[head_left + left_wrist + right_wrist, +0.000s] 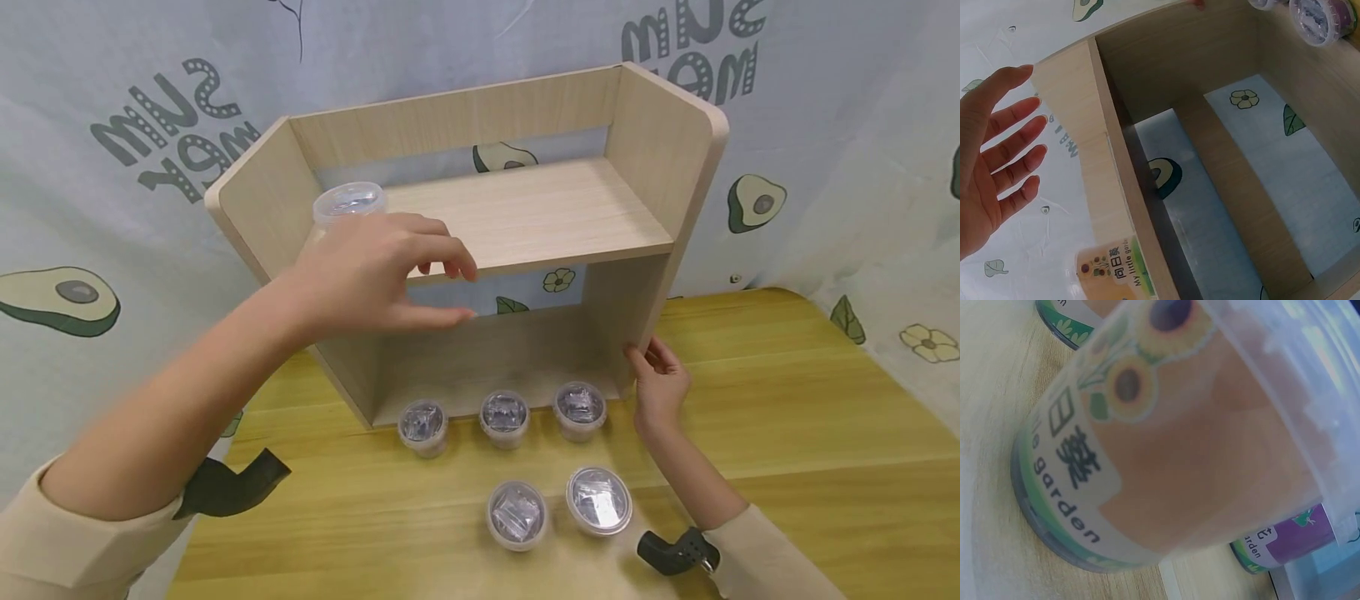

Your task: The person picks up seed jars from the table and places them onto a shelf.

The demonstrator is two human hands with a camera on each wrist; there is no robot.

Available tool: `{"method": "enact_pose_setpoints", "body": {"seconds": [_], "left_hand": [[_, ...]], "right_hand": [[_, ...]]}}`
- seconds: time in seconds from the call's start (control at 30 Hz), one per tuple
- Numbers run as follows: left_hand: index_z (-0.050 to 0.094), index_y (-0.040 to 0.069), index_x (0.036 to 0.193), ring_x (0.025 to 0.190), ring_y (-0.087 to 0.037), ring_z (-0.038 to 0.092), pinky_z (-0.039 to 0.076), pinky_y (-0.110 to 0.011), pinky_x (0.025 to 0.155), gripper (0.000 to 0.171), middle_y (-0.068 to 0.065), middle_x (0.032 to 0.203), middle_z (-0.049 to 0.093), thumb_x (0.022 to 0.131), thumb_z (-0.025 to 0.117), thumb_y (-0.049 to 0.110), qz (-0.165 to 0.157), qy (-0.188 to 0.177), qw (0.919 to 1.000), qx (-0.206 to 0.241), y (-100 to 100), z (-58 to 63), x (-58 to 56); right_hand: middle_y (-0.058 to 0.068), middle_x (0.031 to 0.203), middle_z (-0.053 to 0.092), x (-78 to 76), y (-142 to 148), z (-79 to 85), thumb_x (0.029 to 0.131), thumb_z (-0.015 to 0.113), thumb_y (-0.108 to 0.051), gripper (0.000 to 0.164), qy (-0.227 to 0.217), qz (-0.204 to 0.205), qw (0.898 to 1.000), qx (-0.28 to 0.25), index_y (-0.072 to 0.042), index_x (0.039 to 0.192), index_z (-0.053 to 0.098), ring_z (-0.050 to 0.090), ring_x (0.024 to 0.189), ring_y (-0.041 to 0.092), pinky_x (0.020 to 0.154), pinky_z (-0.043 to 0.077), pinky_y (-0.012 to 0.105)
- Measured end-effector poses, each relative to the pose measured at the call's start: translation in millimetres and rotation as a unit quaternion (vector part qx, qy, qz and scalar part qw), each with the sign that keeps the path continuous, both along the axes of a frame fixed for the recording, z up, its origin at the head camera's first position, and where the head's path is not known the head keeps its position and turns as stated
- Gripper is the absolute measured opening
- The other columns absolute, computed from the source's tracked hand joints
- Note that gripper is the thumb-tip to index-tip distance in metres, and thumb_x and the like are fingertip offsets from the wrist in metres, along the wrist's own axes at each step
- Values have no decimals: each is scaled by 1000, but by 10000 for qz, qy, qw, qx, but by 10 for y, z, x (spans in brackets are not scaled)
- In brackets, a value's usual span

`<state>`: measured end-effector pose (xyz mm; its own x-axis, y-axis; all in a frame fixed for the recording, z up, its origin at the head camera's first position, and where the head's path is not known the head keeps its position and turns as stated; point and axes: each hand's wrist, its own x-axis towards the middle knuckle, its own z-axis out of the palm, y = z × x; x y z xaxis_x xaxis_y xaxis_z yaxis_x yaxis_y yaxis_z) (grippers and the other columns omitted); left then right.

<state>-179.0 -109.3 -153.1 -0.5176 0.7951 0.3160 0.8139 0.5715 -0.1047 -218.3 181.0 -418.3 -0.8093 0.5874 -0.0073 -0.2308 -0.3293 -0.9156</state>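
A wooden two-tier shelf unit (525, 208) stands on the table. My left hand (367, 271) is in front of its upper left part, fingers spread and slightly bent, holding nothing; the left wrist view also shows this hand (997, 156) apart from the shelf. A lidded plastic cup (348, 200) stands at the left end of the upper shelf, partly hidden by that hand; its orange label (1110, 269) reads "My little garden". My right hand (662, 383) grips the lower front edge of the right side panel, thumb in front. A sunflower-labelled cup (1166, 444) fills the right wrist view.
Three lidded cups, left (423, 425), middle (505, 417) and right (580, 408), line the shelf's lower front edge. Nearer me are a cup (517, 515) and another cup (600, 500). Behind the yellow wooden table (750, 433) hangs a patterned cloth (450, 42).
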Motion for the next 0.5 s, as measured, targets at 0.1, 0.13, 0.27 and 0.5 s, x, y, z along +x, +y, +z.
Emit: {"method": "enact_pose_setpoints", "body": {"seconds": [0.1, 0.13, 0.27, 0.5], "left_hand": [[67, 23, 94, 73, -5, 54, 42, -24, 56, 27, 10, 86, 61, 77, 69, 44, -177, -179, 9997, 58, 23, -118, 21], [67, 23, 94, 74, -5, 54, 42, -24, 56, 26, 10, 86, 61, 77, 69, 42, -224, -252, 9994, 74, 33, -160, 24], [67, 19, 95, 75, -6, 55, 45, -24, 62, 24, 8, 91, 62, 78, 71, 36, -397, -578, 9975, 98, 65, -321, 23], [67, 19, 94, 82, -6, 58, 48, -26, 71, 22, 8, 93, 63, 79, 71, 35, -457, -693, 9964, 175, 113, -541, -5]], "right_hand": [[-9, 82, 65, 0, -1, 1, 78, 67, 3, 27, -1, -1, 10000, -32, -21, 89, 71, 57, 84, 8, 69, 48, 14], [-9, 82, 65, 0, -2, 3, 78, 67, 3, 27, 16, -2, 10000, -67, -22, 88, 71, 57, 84, 8, 69, 48, 14], [-10, 81, 66, 1, -5, 4, 78, 67, 4, 28, 41, 5, 9999, -98, -23, 86, 71, 58, 83, 8, 69, 48, 14], [-10, 83, 66, 4, 0, 5, 78, 67, 3, 27, -17, 125, 9998, -142, -22, 88, 71, 58, 84, 7, 70, 47, 13]]}}
